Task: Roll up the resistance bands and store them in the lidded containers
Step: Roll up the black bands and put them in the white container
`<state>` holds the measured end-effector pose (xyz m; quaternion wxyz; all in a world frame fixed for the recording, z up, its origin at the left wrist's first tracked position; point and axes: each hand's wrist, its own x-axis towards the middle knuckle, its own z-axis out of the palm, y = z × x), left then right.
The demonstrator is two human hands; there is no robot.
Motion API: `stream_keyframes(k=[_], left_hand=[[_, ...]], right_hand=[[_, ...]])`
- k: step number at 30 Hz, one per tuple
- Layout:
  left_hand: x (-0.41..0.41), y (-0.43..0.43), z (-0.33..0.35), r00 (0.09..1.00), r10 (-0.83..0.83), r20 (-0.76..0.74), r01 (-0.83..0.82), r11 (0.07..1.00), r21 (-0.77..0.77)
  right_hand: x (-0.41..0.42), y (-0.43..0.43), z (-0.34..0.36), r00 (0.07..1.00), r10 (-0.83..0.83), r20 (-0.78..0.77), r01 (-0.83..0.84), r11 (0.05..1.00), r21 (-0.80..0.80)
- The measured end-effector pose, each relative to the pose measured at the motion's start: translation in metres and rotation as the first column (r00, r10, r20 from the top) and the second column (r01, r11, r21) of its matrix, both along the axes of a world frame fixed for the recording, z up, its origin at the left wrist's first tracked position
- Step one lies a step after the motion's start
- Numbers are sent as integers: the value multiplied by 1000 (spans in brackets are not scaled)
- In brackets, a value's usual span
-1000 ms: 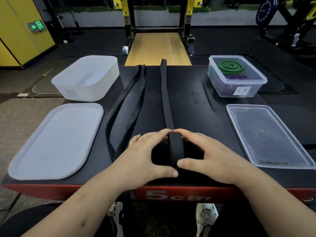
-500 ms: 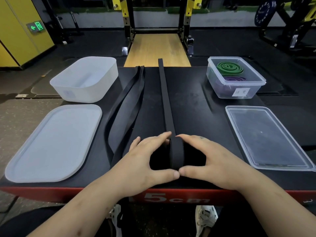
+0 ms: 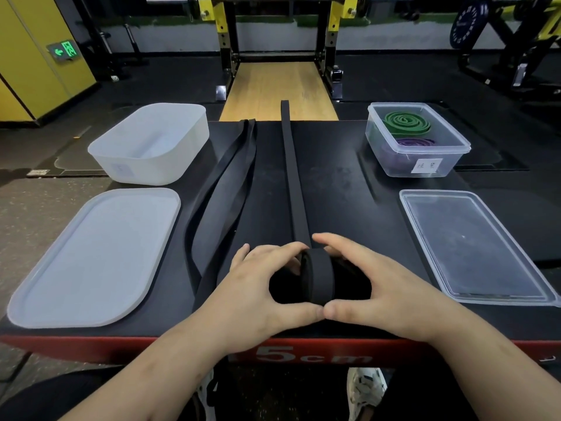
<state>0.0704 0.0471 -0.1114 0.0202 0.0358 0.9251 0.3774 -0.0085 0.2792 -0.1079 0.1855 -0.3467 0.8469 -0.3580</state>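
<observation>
The left hand (image 3: 252, 290) and right hand (image 3: 385, 287) grip the rolled end of a black rubber resistance band (image 3: 317, 276) near the front edge of the black padded desk (image 3: 349, 189), fingers (image 3: 280, 250) curled round the roll. Its free length lies straight across the desk.

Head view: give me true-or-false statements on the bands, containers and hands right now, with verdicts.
1. The left hand and right hand both hold the black roll. True.
2. The clear container holds a green band and a purple band. True.
3. The white container has its lid on. False: the white lid lies on the table beside it.
4. The band being rolled is fully wound. False: a long tail runs past the table's far edge.
5. The second black band is rolled up. False: it lies loose, left of the tail.
</observation>
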Motion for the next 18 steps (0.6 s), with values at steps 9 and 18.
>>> stream_keyframes(k=[9,18], left_hand=[[-8,-9,-3,998,-28,49,29,999,-14],[0,-6,-2,997,-67,45,67,998,15]], right_hand=[[-1,-9,5,999,8,-48,-7,1000,12],[-2,-5,4,999,47,-14,-47,999,11]])
